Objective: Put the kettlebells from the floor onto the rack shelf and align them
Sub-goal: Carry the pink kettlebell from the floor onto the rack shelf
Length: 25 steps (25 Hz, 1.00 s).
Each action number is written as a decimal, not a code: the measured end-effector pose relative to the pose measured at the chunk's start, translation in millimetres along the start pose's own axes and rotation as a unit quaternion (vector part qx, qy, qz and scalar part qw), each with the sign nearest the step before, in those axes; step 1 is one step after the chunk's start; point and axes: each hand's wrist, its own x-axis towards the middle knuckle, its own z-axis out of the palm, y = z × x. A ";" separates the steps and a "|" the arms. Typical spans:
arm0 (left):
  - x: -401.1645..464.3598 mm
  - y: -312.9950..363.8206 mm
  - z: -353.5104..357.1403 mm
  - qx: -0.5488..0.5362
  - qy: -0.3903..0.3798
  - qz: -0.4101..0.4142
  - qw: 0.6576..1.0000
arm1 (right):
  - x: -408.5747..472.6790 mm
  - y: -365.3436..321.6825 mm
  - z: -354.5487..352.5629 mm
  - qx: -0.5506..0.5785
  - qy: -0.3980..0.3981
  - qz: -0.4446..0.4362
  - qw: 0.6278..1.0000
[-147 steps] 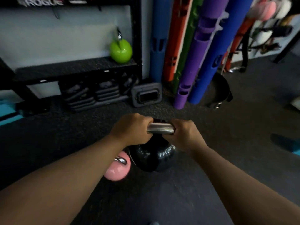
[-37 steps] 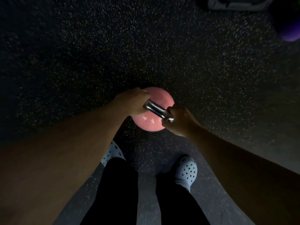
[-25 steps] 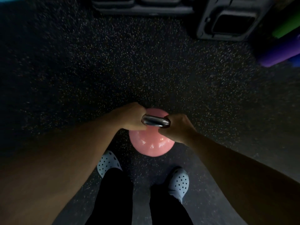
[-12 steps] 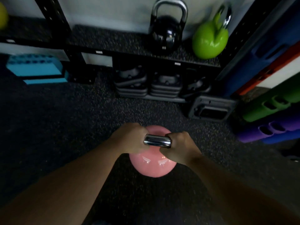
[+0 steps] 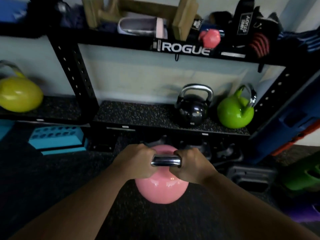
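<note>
A pink kettlebell [image 5: 161, 189] with a chrome handle hangs above the dark floor, in front of the rack. My left hand [image 5: 136, 161] grips the handle's left end and my right hand [image 5: 192, 165] grips its right end. Beyond it the low rack shelf [image 5: 135, 115] carries a black kettlebell [image 5: 191, 110] and, to its right, a green kettlebell [image 5: 233, 113] that leans with its handle tipped right. The shelf's left part is bare rubber mat.
A yellow kettlebell [image 5: 19, 94] sits on the neighbouring shelf at far left, past a black upright [image 5: 76, 73]. Stacked black plates lie under the shelf. A teal block [image 5: 55, 139] is on the floor left; coloured tubes [image 5: 294, 122] lean at right. The top shelf holds assorted gear.
The pink kettlebell has come up off the floor in both hands. My view has risen from the floor to the rack, which is now closer. The black kettlebell held earlier now stands on the shelf.
</note>
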 end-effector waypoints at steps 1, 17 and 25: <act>12.9 -13.9 -3.6 0.004 -0.001 0.001 1.000 | 19.9 -0.3 -0.6 0.008 -0.002 -0.005 1.000; 193.4 -245.6 -34.1 0.016 0.087 -0.025 0.996 | 320.5 -20.1 21.2 -0.028 0.056 -0.007 0.998; 243.5 -322.8 -31.0 0.001 0.109 -0.029 0.994 | 412.2 -25.1 54.5 -0.001 0.059 0.010 0.998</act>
